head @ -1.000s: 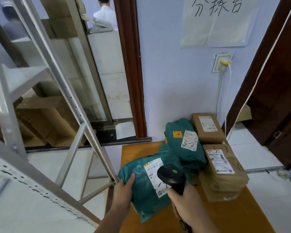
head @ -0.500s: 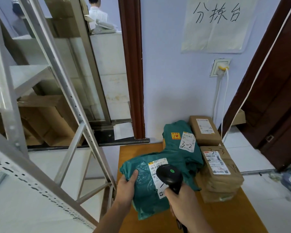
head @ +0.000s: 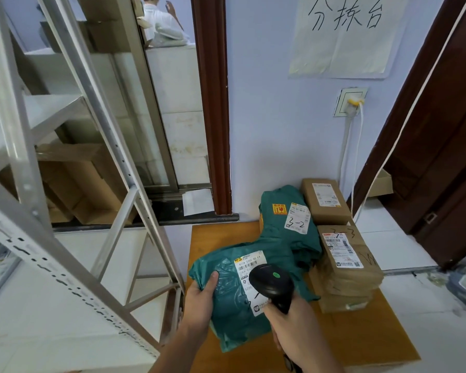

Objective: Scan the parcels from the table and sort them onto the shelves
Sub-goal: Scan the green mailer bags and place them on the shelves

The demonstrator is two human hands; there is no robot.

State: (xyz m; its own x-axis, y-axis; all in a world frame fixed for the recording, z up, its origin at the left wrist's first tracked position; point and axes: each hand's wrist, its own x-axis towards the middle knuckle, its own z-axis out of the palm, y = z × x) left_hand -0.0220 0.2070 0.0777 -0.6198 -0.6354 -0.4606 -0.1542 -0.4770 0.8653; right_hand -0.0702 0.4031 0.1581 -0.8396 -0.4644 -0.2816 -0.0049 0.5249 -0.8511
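Grey metal shelving [head: 65, 162] towering along the table's left side, slanted uprights punched with holes, bare boards between them; cardboard cartons visible behind it. Wooden table [head: 361, 337], orange-brown, pushed against the pale blue wall, serving as the landmark here. Taped to the wall above the table, a paper sign [head: 342, 36] with three handwritten characters; below that, a wall socket [head: 350, 102] with a white cable dropping toward the table's far right corner.

On the table's right half, a taped brown parcel [head: 345, 267] with a printed label and "3-3" inked near its top edge. Behind it, at the table's far right corner, a smaller brown box [head: 324, 200]. Draped across the table's far centre, a green poly bag [head: 283, 222] with a label marked "3-2" and an orange sticker.

Nearest, over the table's front left part, the green parcel [head: 232, 297], tilted, white barcode label facing up. Left hand [head: 199, 297] closed around its left edge, thumb pressed on top. Right hand [head: 293, 327] wrapped firmly round the handle of a black barcode scanner [head: 272, 284], green light showing on its head, the head hovering over that label and hiding part of it.
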